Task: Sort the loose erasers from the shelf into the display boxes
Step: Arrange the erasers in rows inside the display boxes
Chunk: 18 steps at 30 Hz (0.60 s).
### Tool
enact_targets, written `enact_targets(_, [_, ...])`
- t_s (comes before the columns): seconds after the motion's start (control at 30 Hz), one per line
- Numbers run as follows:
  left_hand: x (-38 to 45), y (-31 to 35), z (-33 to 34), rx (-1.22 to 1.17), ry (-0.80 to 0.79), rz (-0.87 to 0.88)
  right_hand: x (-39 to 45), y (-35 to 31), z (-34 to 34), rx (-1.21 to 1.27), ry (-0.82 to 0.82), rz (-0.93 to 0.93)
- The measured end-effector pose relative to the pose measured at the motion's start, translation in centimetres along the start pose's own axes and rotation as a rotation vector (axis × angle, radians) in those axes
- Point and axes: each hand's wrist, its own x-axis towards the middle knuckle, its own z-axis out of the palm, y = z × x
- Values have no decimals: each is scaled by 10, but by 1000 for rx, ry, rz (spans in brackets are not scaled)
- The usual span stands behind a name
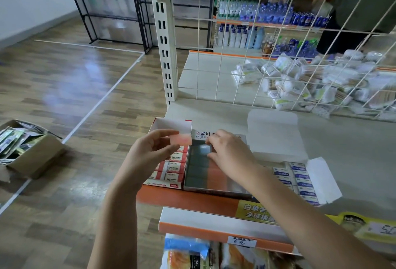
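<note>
Across the centre and right of the frame runs the pale grey shelf board with its orange front edge (188,201), and on it, just below centre, three open display boxes sit side by side. The middle one, a grey cardboard box of dark and orange erasers (205,168), is the largest; touching its left side is the red-and-white box of 2B erasers (169,169), and to its right the white box of blue-labelled erasers (300,180). Your right hand (230,153) reaches over the top of the middle box with fingers curled down at a dark eraser; you cannot tell whether it actually grips one. Your left hand (147,150) hovers above the red-and-white box, thumb and fingertips pinching a small translucent pink eraser (181,139) by its end, so that eraser is in the air, not yet boxed. You appear to be mid-sort, deciding where the pink piece belongs. The next move likely calls for matching it to a row and lowering it flat into a free slot without disturbing its neighbours.
</note>
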Motion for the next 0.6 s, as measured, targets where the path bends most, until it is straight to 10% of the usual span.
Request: enact_targets(0.6, [-1,-7,3,7,-18,-4,2,3,6,-93,-6,2])
